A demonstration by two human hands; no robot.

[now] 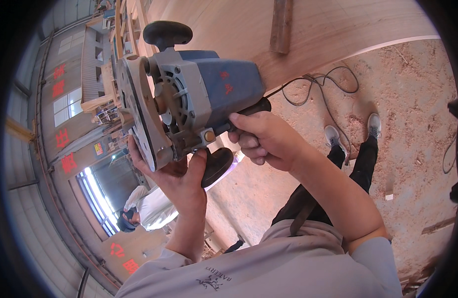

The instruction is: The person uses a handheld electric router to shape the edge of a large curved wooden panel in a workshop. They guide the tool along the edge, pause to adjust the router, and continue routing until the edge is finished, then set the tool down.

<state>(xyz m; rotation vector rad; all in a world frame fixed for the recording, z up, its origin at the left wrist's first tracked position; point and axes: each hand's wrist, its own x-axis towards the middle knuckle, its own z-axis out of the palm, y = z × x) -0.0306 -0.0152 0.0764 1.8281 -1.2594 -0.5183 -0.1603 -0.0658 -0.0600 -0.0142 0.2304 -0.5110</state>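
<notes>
A plunge router (229,82) with a blue motor housing and a grey metal frame is held up on its side in front of me. Its round base plate (139,114) faces left, and the collet area shows between base and motor. My left hand (176,179) grips the lower part of the base, next to a black knob handle (218,166); a second black knob (168,35) sticks out at the top. With fingers curled and thumb pressed down, my right hand (271,141) holds the black part under the motor's rear end. What lies beneath those fingers is partly hidden.
A black power cord (308,79) runs from the router's rear and loops down to the floor (402,124), which is strewn with shavings. Behind the router lies a large wooden panel (338,25) with a dark wood bar (281,27) on it. Another person (154,206) stands at the left.
</notes>
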